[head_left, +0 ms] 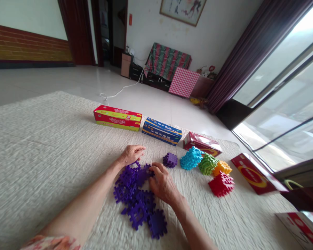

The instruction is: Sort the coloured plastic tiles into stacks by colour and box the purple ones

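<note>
A loose pile of purple interlocking plastic tiles (137,211), some solid and some with open centres, lies in front of me. At the pile's far edge is my left hand (130,155), its fingers loosely bent and apart from the thumb, holding nothing visible. My right hand (163,182) reaches in from the right, thumb and fingers closed on the edge of a purple tile (143,175). Just beyond it stands a short stack of purple tiles (170,160). Rightward follow stacks of blue tiles (191,158), green tiles (208,164), yellow tiles (222,168) and red tiles (221,184).
A red and yellow-green box (117,118), a blue box (161,131) and a dark red box (202,143) line the far edge of the textured cream cover (67,139). Another red box (258,173) and a red-white box (302,229) stand at the right.
</note>
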A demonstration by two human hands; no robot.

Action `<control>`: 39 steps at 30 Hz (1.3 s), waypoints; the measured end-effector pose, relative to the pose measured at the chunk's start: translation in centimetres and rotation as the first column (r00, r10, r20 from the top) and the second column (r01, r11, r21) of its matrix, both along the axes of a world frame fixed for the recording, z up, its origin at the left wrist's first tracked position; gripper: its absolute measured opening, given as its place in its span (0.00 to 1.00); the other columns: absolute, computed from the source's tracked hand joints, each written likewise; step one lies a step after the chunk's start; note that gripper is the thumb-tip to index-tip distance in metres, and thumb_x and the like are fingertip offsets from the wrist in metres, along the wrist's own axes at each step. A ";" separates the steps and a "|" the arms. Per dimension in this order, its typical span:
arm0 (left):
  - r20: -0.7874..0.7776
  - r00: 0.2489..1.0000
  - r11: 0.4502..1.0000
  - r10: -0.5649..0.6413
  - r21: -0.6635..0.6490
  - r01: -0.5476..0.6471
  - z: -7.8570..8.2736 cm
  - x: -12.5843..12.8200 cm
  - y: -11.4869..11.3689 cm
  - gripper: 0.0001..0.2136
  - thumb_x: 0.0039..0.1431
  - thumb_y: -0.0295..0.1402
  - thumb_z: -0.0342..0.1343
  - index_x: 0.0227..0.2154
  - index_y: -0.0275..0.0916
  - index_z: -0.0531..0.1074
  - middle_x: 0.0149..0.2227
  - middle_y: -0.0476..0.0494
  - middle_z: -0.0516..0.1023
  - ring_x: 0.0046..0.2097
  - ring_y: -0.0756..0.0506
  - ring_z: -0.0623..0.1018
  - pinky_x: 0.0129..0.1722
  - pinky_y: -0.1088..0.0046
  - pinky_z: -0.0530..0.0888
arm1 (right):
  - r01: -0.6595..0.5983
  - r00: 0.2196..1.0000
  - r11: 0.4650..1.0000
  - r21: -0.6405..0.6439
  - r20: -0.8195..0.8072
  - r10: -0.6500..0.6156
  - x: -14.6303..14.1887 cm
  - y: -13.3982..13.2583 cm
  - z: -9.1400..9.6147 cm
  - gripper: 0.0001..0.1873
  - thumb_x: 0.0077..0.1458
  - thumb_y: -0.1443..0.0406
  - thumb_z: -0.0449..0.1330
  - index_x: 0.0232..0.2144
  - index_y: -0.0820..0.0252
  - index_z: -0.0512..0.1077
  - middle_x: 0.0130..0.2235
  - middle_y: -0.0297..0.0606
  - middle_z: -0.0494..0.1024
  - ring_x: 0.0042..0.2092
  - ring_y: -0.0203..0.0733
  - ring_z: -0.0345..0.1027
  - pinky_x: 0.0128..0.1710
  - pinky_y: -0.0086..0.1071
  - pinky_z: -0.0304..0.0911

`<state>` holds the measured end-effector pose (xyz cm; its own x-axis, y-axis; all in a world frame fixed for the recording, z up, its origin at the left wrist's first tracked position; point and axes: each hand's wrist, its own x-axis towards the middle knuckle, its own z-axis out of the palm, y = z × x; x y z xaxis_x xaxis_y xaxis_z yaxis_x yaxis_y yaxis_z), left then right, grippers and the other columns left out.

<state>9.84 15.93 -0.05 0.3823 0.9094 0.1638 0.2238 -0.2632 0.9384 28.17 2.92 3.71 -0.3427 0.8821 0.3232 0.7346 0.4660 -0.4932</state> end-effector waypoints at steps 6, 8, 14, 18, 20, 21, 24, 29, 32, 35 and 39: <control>-0.005 1.000 1.000 0.005 0.004 -0.005 -0.1 0.0 0.1 0.16 0.53 0.33 0.51 0.42 0.32 0.75 0.28 0.44 0.80 0.22 0.52 0.75 0.23 0.78 0.71 | 0.179 0.980 0.980 -0.083 -0.072 -0.185 2.3 -2.0 0.8 0.11 0.61 0.67 0.46 0.32 0.60 0.68 0.28 0.35 0.69 0.31 0.36 0.65 0.33 0.29 0.61; -0.009 1.000 1.000 0.005 0.009 -0.005 -0.2 0.0 0.2 0.16 0.53 0.33 0.51 0.41 0.32 0.75 0.28 0.44 0.80 0.22 0.52 0.75 0.23 0.78 0.71 | 0.266 0.960 0.950 -0.162 -0.045 -0.276 3.1 -2.2 1.0 0.15 0.63 0.64 0.44 0.29 0.59 0.67 0.21 0.29 0.63 0.23 0.34 0.59 0.27 0.28 0.55; -0.019 1.000 1.000 0.006 0.013 -0.006 0.1 0.0 0.1 0.16 0.52 0.34 0.52 0.42 0.32 0.75 0.28 0.44 0.80 0.22 0.51 0.76 0.23 0.78 0.71 | 0.400 0.915 0.903 -0.158 0.131 -0.383 4.6 -2.3 1.2 0.11 0.59 0.60 0.50 0.35 0.60 0.69 0.31 0.38 0.72 0.31 0.39 0.67 0.32 0.32 0.60; -0.023 1.000 1.000 0.010 0.011 -0.010 0.3 0.0 -0.1 0.16 0.52 0.34 0.52 0.41 0.33 0.75 0.28 0.44 0.80 0.22 0.51 0.76 0.23 0.78 0.71 | 0.318 0.941 0.941 -0.112 0.158 -0.299 4.9 -2.6 1.1 0.19 0.50 0.64 0.59 0.45 0.59 0.67 0.46 0.45 0.70 0.45 0.47 0.68 0.45 0.41 0.64; -0.022 1.000 1.000 0.009 0.015 -0.009 0.3 0.0 -0.1 0.16 0.52 0.34 0.52 0.41 0.33 0.75 0.28 0.45 0.80 0.22 0.51 0.76 0.23 0.78 0.71 | 0.238 0.961 0.963 -0.127 0.175 -0.214 4.9 -2.8 1.0 0.21 0.47 0.67 0.61 0.45 0.58 0.67 0.46 0.45 0.70 0.47 0.49 0.66 0.47 0.43 0.63; -0.022 1.000 1.000 0.007 0.019 -0.006 0.2 0.0 -0.1 0.16 0.52 0.35 0.52 0.41 0.33 0.75 0.27 0.45 0.80 0.22 0.51 0.76 0.23 0.78 0.71 | 0.211 0.966 0.968 -0.135 0.183 -0.184 4.8 -2.9 1.0 0.20 0.46 0.68 0.61 0.44 0.58 0.67 0.45 0.44 0.71 0.47 0.49 0.66 0.47 0.43 0.64; -0.019 1.000 1.000 -0.002 0.022 0.002 0.0 0.0 0.0 0.15 0.52 0.34 0.52 0.41 0.34 0.75 0.27 0.46 0.80 0.22 0.51 0.76 0.23 0.78 0.71 | 0.167 0.975 0.979 -0.121 0.166 -0.146 4.7 -2.9 1.2 0.18 0.46 0.70 0.60 0.42 0.57 0.68 0.42 0.42 0.71 0.45 0.47 0.66 0.46 0.42 0.64; -0.012 1.000 1.000 0.011 0.003 -0.011 0.2 0.0 -0.1 0.15 0.51 0.34 0.53 0.40 0.34 0.75 0.27 0.46 0.80 0.22 0.51 0.76 0.23 0.78 0.71 | 0.169 0.983 0.985 0.014 0.070 -0.170 5.3 -1.4 2.6 0.18 0.50 0.69 0.58 0.45 0.56 0.66 0.47 0.42 0.70 0.50 0.46 0.65 0.50 0.42 0.62; -0.018 1.000 1.000 0.012 -0.011 -0.012 0.5 0.0 -0.2 0.16 0.51 0.34 0.53 0.41 0.34 0.75 0.28 0.45 0.80 0.22 0.51 0.76 0.23 0.78 0.72 | 0.227 0.971 0.970 0.092 0.062 -0.233 6.1 0.8 3.6 0.16 0.52 0.69 0.56 0.45 0.57 0.66 0.49 0.43 0.70 0.51 0.46 0.64 0.51 0.43 0.61; -0.022 1.000 1.000 0.012 -0.022 -0.012 0.5 0.0 -0.2 0.16 0.51 0.35 0.53 0.41 0.33 0.75 0.29 0.44 0.80 0.22 0.51 0.76 0.23 0.78 0.72 | 0.253 0.963 0.963 0.096 0.074 -0.261 6.8 2.9 3.9 0.16 0.51 0.69 0.56 0.44 0.59 0.67 0.48 0.44 0.71 0.50 0.46 0.65 0.51 0.43 0.62; -0.010 1.000 0.999 0.015 -0.033 -0.015 0.4 0.0 -0.1 0.16 0.51 0.35 0.53 0.41 0.34 0.75 0.29 0.44 0.80 0.22 0.51 0.76 0.23 0.78 0.72 | 0.296 0.949 0.947 0.128 0.070 -0.306 7.1 3.5 3.6 0.17 0.50 0.68 0.56 0.44 0.59 0.68 0.50 0.46 0.69 0.51 0.48 0.64 0.53 0.45 0.61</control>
